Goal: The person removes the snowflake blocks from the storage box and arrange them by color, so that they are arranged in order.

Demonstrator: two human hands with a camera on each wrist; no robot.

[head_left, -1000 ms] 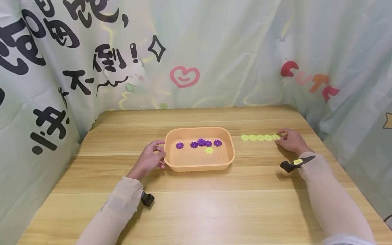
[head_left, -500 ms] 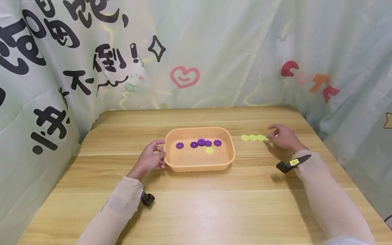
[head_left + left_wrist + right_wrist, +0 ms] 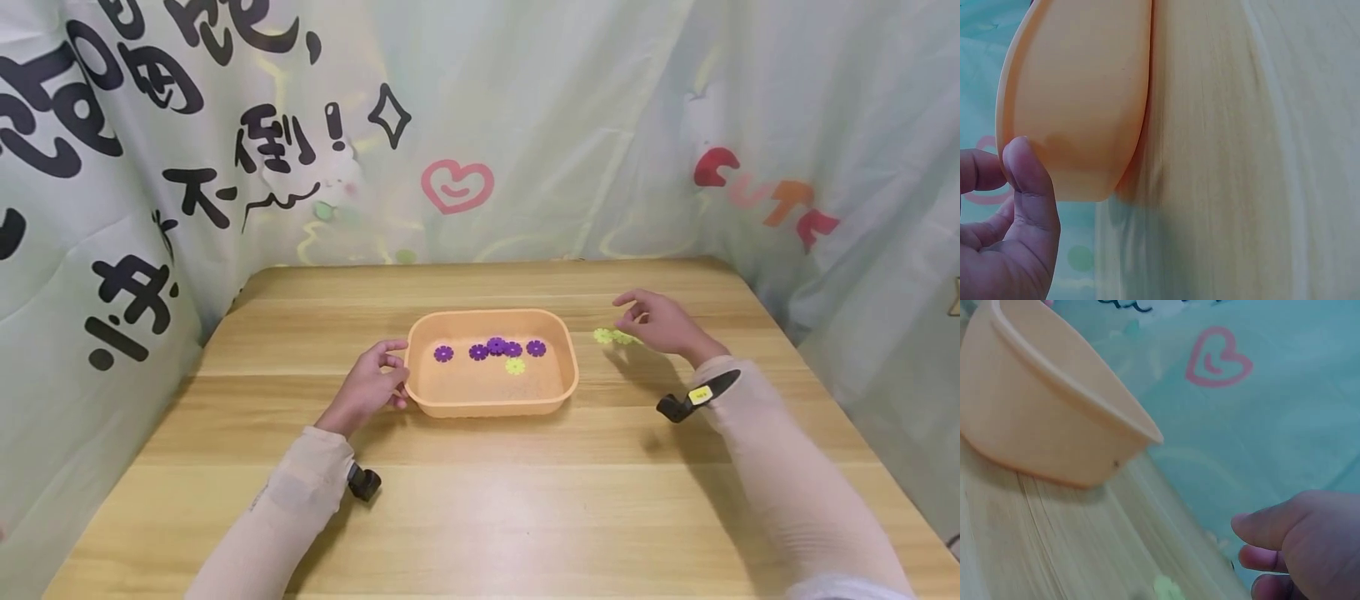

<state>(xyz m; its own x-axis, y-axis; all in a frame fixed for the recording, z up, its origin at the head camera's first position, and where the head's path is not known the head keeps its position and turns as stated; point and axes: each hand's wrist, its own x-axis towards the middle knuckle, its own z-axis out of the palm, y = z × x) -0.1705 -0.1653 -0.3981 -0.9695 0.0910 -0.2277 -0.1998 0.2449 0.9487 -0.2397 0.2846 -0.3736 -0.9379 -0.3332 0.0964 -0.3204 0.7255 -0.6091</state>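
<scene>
The left hand (image 3: 367,385), left of centre in the head view, pinches the near-left rim of the orange tray (image 3: 491,410) between thumb and finger. The right hand (image 3: 660,325), right of centre, has its fingers loosely bent, thumb and forefinger tips apart. Just beside its fingertips, two yellow flower pieces (image 3: 603,336) show on the table (image 3: 480,508), plus the edge of a third. The tray, mid-frame, contains one yellow piece (image 3: 515,366) and five purple flower pieces (image 3: 444,354) that can be counted, though the overlapping middle ones may hide another. A strip of wood separates the tray's right edge from the yellow pieces; a broader stretch runs between the forearms to the lower frame edge. Behind the far table edge hangs a printed curtain (image 3: 570,150).
</scene>
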